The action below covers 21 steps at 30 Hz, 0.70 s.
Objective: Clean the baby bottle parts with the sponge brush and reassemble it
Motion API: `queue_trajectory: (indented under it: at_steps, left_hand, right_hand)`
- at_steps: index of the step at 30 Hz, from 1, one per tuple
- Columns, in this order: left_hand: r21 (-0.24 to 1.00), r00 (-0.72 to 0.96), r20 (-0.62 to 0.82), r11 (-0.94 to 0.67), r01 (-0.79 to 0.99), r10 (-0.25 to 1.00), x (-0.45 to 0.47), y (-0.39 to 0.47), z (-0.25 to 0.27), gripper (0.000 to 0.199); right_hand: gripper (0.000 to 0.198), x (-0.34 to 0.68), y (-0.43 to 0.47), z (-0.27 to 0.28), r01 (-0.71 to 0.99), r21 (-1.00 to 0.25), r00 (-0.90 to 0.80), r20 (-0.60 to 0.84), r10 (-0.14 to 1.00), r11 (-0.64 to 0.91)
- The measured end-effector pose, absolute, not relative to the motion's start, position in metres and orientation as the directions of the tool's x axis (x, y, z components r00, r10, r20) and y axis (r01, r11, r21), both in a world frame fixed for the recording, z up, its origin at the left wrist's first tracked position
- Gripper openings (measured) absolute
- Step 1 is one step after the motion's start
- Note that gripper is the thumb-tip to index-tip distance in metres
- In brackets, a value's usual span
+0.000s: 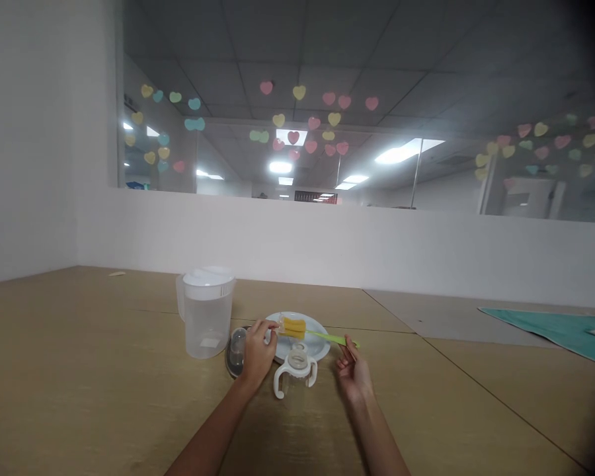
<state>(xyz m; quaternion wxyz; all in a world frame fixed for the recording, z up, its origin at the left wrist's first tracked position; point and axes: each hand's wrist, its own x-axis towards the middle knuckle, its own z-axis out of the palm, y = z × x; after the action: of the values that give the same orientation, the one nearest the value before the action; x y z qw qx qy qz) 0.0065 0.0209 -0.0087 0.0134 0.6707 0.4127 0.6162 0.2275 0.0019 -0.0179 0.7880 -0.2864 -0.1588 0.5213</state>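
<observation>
A bottle brush with a yellow sponge head (294, 328) and a thin green handle lies level above a white plate (322, 352). My right hand (353, 374) is closed around the handle's far end. My left hand (260, 349) pinches a small clear piece (280, 324) against the tip of the sponge; its exact kind is too blurred to tell. Between my forearms stands a clear baby bottle (296, 378) with a white two-handled collar, its mouth uncovered. Beside my left hand, a clear domed cap (238, 341) rests in a dark round dish (232, 368), partly hidden by that hand.
A translucent lidded pitcher (208, 317) stands to the left on the wooden table (129, 383). A teal cloth (545, 328) lies at the far right. Behind the table rises a white wall (297, 244) under a window with heart stickers.
</observation>
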Motion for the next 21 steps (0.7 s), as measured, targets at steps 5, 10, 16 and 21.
queue_trajectory:
  at_steps: [5, 10, 16, 21]
  left_hand:
    - [0.555, -0.185, 0.761, -0.477, 0.681, 0.622, -0.009, 0.031, -0.01, 0.023]
    - [0.544, -0.178, 0.608, -0.242, 0.804, 0.773, -0.023, 0.038, -0.011, 0.025]
    - [0.5, -0.143, 0.516, -0.162, 0.851, 0.845, -0.022, 0.033, -0.007, 0.019]
    - [0.44, -0.087, 0.491, -0.161, 0.883, 0.867, -0.022, 0.033, -0.013, 0.021]
  right_hand:
    - [0.015, 0.235, 0.001, -0.022, -0.737, -0.585, 0.456, -0.061, 0.888, 0.338]
    - [0.016, 0.237, 0.003, -0.024, -0.688, -0.632, 0.506, -0.067, 0.86, 0.356]
    - [0.023, 0.233, 0.002, -0.018, -0.577, -0.69, 0.68, -0.109, 0.725, 0.437]
    - [0.033, 0.223, -0.003, -0.01, -0.326, -0.762, 0.845, 0.031, 0.534, 0.56]
